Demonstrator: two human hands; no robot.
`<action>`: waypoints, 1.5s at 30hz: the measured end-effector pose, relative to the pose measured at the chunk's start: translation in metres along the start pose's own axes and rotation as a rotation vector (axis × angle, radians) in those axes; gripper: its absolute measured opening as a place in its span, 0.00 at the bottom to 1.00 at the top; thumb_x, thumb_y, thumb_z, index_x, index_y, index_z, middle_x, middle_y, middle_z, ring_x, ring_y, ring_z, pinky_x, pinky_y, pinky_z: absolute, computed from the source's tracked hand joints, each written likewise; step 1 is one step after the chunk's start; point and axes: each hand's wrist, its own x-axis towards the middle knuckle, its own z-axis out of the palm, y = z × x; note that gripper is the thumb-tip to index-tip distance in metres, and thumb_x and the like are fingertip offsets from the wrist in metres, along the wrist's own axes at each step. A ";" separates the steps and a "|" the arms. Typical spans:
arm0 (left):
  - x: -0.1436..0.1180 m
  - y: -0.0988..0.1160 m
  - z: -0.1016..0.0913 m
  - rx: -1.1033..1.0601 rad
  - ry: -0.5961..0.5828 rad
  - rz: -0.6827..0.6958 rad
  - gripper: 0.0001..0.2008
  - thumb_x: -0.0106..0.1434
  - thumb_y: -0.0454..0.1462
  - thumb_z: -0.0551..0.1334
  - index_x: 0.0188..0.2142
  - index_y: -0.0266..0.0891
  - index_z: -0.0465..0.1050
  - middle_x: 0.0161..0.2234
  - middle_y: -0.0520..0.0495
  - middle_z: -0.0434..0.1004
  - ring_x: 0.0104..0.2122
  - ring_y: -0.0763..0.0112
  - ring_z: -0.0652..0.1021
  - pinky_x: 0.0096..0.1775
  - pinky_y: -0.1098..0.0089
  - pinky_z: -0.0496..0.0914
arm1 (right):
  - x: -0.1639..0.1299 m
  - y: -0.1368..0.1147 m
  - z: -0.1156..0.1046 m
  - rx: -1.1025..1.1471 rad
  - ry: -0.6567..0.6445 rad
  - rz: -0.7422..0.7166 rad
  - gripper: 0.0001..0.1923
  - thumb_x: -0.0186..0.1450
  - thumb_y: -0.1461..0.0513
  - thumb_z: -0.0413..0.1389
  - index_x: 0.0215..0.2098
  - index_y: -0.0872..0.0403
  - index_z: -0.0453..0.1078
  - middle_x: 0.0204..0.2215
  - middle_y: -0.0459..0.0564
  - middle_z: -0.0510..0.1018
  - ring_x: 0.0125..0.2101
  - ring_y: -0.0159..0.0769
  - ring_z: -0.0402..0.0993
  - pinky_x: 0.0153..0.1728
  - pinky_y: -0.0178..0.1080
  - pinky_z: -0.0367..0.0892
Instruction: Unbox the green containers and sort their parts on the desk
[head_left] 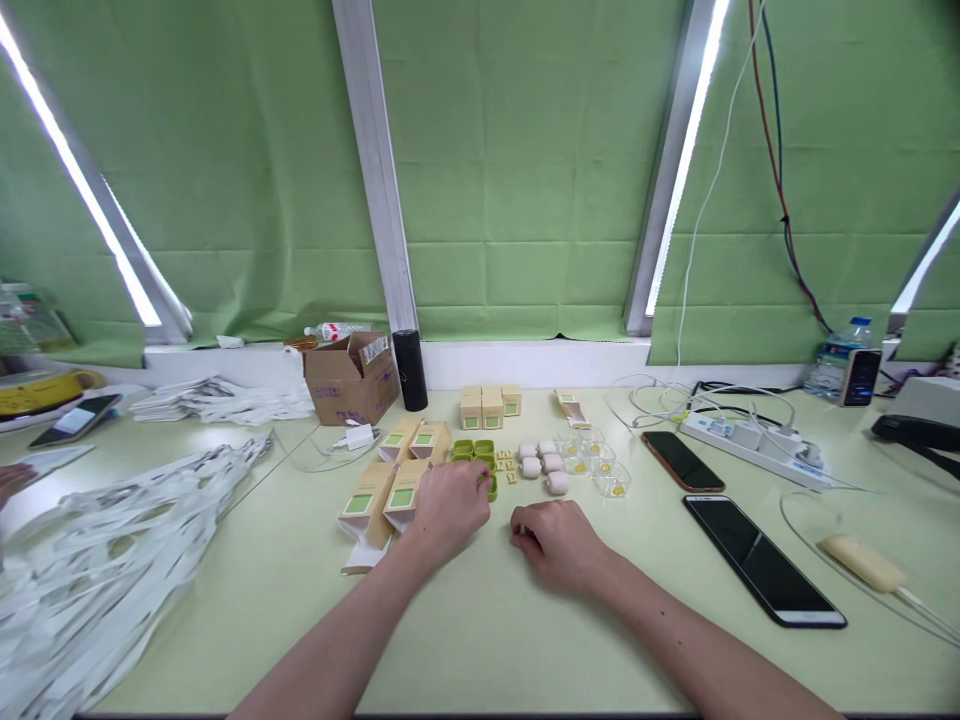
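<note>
My left hand (448, 508) reaches over the pale green table and closes its fingers around a small green tray (491, 487), at the near end of a cluster of green trays (474, 449). Tan cartons with green labels (386, 487) lie just left of that hand. My right hand (559, 545) rests on the table with its fingers curled in; I cannot see anything in it. Beyond it lie small pink earbud cases (542, 463), tiny tan pieces (505, 463) and clear plastic shells (598, 462). Closed tan boxes (490, 404) stand further back.
Two dark phones (759, 557) (679, 459) lie at the right, by a white power strip (750, 438) with cables. A brown cardboard box (350, 379) and a black cylinder (409, 369) stand at the back. White strips (90, 540) are piled at the left.
</note>
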 end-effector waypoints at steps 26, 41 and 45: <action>0.002 -0.011 0.027 -0.126 0.499 0.223 0.11 0.72 0.35 0.55 0.40 0.41 0.77 0.23 0.50 0.80 0.20 0.68 0.76 0.25 0.68 0.59 | 0.172 0.100 -0.042 -0.323 0.191 0.308 0.26 0.69 0.64 0.57 0.65 0.52 0.63 0.59 0.63 0.69 0.59 0.53 0.61 0.55 0.48 0.64; -0.001 -0.006 0.023 -0.135 0.378 0.161 0.13 0.73 0.36 0.52 0.42 0.42 0.76 0.24 0.49 0.79 0.24 0.66 0.78 0.28 0.67 0.62 | 0.213 0.113 -0.025 -0.215 0.070 0.395 0.27 0.70 0.63 0.57 0.66 0.52 0.60 0.71 0.63 0.56 0.72 0.54 0.44 0.62 0.51 0.58; -0.001 -0.008 0.025 -0.154 0.384 0.174 0.13 0.73 0.35 0.53 0.43 0.42 0.76 0.25 0.49 0.80 0.24 0.66 0.78 0.28 0.67 0.63 | 0.212 0.106 -0.027 -0.161 0.091 0.411 0.22 0.69 0.66 0.58 0.60 0.54 0.62 0.56 0.62 0.74 0.61 0.49 0.67 0.53 0.45 0.65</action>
